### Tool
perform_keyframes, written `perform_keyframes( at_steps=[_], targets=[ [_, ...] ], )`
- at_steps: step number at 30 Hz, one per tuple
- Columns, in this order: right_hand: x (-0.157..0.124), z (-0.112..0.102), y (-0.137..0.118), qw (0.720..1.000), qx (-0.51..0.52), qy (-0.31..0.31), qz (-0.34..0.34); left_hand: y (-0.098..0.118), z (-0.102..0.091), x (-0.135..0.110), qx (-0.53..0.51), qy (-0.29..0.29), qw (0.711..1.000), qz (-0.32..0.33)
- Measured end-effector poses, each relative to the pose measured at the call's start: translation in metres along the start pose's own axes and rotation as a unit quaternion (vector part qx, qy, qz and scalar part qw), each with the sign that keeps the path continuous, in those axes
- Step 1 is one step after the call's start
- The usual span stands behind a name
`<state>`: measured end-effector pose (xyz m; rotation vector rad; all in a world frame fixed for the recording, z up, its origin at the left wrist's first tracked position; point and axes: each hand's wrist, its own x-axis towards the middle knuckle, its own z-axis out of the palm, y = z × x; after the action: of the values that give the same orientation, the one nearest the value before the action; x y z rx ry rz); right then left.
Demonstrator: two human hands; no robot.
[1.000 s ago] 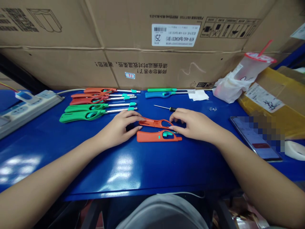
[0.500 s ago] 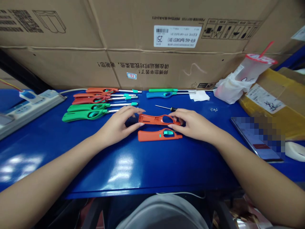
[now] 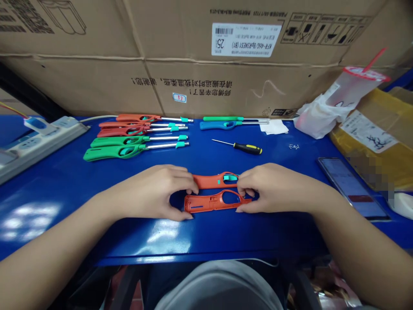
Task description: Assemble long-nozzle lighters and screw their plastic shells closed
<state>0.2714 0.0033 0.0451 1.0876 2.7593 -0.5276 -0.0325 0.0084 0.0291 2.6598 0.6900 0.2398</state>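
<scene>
A hollow orange half of a lighter casing (image 3: 206, 203) lies nearest me, its inner side facing up. My left hand (image 3: 161, 189) has thumb and fingers around its left end, and my right hand (image 3: 267, 187) pinches its narrow right end. Just beyond it is the other orange lighter half (image 3: 209, 182), with a turquoise trigger in its loop. My left fingertips are close to that piece's left end; the right fingers hide its tip. A black and yellow screwdriver (image 3: 248, 148) rests farther back, and small screws (image 3: 294, 147) lie to its right.
Several orange and green lighters (image 3: 112, 152) lie at the back left, beside a power strip (image 3: 35, 144). Green and blue lighters (image 3: 215, 125) lie by white paper (image 3: 274, 126). At right are a bagged cup (image 3: 338, 101), a phone (image 3: 353, 187) and a yellow-taped parcel (image 3: 371, 137). A cardboard box (image 3: 180, 38) stands behind.
Both hands have brought the hollow casing half toward me, from the far side of the other orange half to its near side. The screwdriver handle is now uncovered. The view has shifted slightly.
</scene>
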Motion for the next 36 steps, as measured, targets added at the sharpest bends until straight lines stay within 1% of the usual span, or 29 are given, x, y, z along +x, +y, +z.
perform_keyframes(
  at_steps=[1, 3, 5, 6, 8, 11, 14, 17, 19, 22, 25, 28, 30, 33, 36],
  targets=[
    [0.0, 0.0, 0.002, 1.0, 0.004, 0.016, -0.001, -0.002, 0.0, 0.0, -0.005, 0.016, 1.0, 0.0],
    [0.0, 0.0, 0.007, 0.996, 0.013, 0.083, 0.009, -0.006, 0.0, 0.0, -0.013, 0.062, 0.998, -0.017],
    [-0.001, 0.0, 0.013, 0.988, 0.005, 0.152, 0.032, -0.011, 0.0, 0.0, -0.01, 0.097, 0.994, -0.058],
    [-0.001, 0.001, 0.015, 0.984, -0.003, 0.172, 0.039, -0.013, 0.001, 0.0, -0.007, 0.102, 0.992, -0.077],
    [0.001, 0.005, 0.019, 0.985, -0.009, 0.17, 0.034, -0.018, 0.004, 0.001, -0.012, 0.091, 0.99, -0.103],
    [0.006, 0.011, 0.022, 0.99, 0.023, 0.139, 0.02, -0.023, 0.008, 0.003, -0.059, 0.076, 0.988, -0.119],
    [0.009, 0.014, 0.023, 0.989, 0.066, 0.128, 0.028, -0.024, 0.01, 0.004, -0.123, 0.085, 0.977, -0.15],
    [0.008, 0.011, 0.022, 0.985, 0.118, 0.122, 0.022, -0.022, 0.009, 0.005, -0.191, 0.093, 0.961, -0.176],
    [0.006, 0.007, 0.021, 0.98, 0.151, 0.13, 0.017, -0.02, 0.006, 0.006, -0.237, 0.101, 0.949, -0.182],
    [0.005, 0.004, 0.021, 0.97, 0.17, 0.173, 0.006, -0.019, 0.002, 0.006, -0.275, 0.14, 0.935, -0.176],
    [0.006, 0.004, 0.025, 0.967, 0.134, 0.216, -0.012, -0.019, -0.001, 0.007, -0.244, 0.207, 0.935, -0.152],
    [0.008, 0.008, 0.031, 0.974, 0.068, 0.216, -0.024, -0.023, 0.003, 0.007, -0.177, 0.247, 0.946, -0.114],
    [0.01, 0.012, 0.034, 0.979, 0.019, 0.204, -0.02, -0.027, 0.009, 0.008, -0.128, 0.248, 0.956, -0.09],
    [0.014, 0.017, 0.037, 0.983, -0.049, 0.175, -0.003, -0.035, 0.019, 0.009, -0.063, 0.22, 0.971, -0.069],
    [0.016, 0.019, 0.04, 0.986, -0.069, 0.152, 0.006, -0.04, 0.025, 0.01, -0.027, 0.202, 0.977, -0.065]
  ],
)
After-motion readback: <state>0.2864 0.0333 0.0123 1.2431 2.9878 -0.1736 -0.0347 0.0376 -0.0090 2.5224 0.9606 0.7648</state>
